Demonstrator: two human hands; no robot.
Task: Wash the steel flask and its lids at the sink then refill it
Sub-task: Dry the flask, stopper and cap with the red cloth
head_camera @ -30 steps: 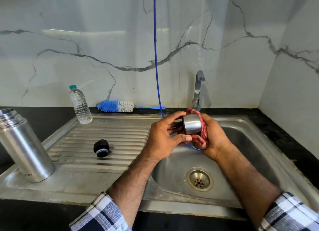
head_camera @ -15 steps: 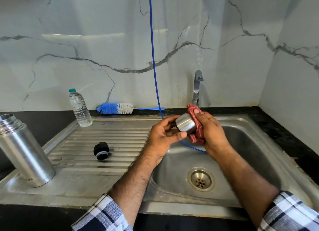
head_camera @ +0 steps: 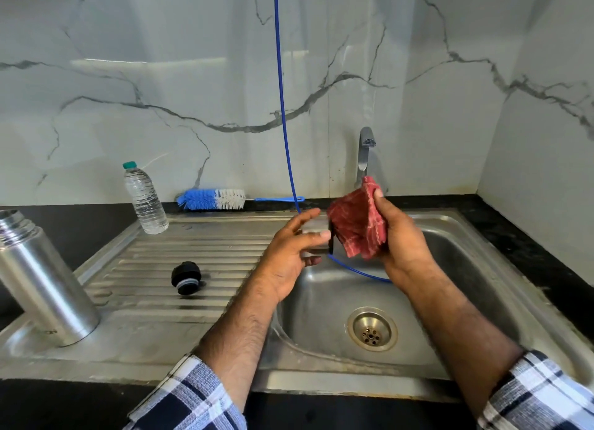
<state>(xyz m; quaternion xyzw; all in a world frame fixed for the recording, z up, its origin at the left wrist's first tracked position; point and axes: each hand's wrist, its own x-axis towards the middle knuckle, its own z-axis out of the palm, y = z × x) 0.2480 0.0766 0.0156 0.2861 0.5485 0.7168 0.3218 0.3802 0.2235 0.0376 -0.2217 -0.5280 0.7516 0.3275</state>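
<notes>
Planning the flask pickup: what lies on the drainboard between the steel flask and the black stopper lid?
Nothing. In the head view, only bare ribbed drainboard lies between the steel flask and the black stopper lid.

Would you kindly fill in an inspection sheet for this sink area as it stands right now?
Surface: steel sink with ribbed drainboard, set in a dark counter.
Job's things: steel flask stands open on the drainboard's left end; black inner lid lies on the ribs; steel cup lid held over the basin, mostly hidden.
Clutter: plastic water bottle upright; blue bottle brush along the wall.
Grippers: left hand grips the cup lid; right hand holds a red cloth beside it.
Cables: blue cord hangs down into the basin.
Surroundings: marble-look wall, tap with no water visible.
</notes>
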